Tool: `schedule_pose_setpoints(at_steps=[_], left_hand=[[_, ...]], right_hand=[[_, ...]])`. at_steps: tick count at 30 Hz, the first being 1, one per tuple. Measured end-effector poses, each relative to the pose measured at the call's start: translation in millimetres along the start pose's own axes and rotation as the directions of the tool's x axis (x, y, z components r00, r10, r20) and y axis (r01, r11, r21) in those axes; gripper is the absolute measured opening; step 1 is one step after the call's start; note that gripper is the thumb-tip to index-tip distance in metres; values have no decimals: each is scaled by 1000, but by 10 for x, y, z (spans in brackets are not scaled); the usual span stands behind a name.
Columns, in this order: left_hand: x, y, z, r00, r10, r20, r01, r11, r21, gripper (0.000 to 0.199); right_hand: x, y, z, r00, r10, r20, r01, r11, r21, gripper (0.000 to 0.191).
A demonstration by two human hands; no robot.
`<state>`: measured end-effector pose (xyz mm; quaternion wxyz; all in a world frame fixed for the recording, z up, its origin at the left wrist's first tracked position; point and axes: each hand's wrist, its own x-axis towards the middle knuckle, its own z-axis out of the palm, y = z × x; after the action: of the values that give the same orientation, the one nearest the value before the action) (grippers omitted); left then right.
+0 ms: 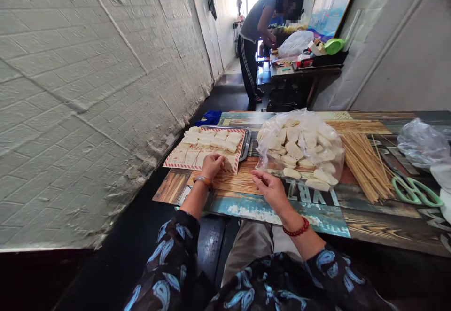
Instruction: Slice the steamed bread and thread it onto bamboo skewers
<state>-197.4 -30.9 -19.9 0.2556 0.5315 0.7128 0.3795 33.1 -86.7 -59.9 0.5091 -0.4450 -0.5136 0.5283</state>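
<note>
My left hand (212,166) is over the near edge of a metal tray (247,144), its fingers pinched together at the lower ends of thin sticks. Whatever it pinches is too small to make out. On the tray lies a sheet of printed paper (172,159) with a red striped border. Pale, flat food pieces (211,137) on thin sticks lie in a row across its far part. My right hand (270,188) hovers above the table, loosely curled with fingers apart and nothing visible in it. Near it, a clear plastic bag (263,149) holds many similar pale slices (293,150).
Several slices (317,184) lie outside the bag. Bamboo skewers (366,165), green-handled scissors (419,192) and a crumpled plastic bag (423,142) are at right on the patterned table (246,203). A blue cloth (209,117) is behind the tray. A person (257,24) bends over another table.
</note>
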Motion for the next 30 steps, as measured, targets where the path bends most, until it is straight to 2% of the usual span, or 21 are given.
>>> schedule_pose_setpoints(at_steps=[6, 10, 15, 23, 26, 30], left_hand=[[171, -46, 19, 997, 44, -66, -25, 963, 270, 14], [168, 11, 129, 991, 85, -108, -35, 918, 396, 16], [78, 109, 281, 985, 101, -143, -23, 885, 464, 21], [78, 225, 328, 975, 110, -193, 4, 859, 512, 27], [105, 244, 354, 981, 94, -169, 13, 840, 542, 26], [67, 274, 324, 994, 84, -64, -32, 815, 579, 25]], right_hand=[[-16, 42, 6, 998, -49, 31, 51, 998, -42, 34], [-17, 72, 2, 996, -72, 46, 74, 996, -53, 37], [-16, 30, 12, 996, -87, 30, 88, 994, -62, 33], [-6, 7, 19, 990, -136, 37, 138, 987, -78, 29], [-1, 26, 26, 988, -148, 48, 152, 985, -83, 28], [2, -3, 31, 986, -157, 53, 162, 981, -110, 24]])
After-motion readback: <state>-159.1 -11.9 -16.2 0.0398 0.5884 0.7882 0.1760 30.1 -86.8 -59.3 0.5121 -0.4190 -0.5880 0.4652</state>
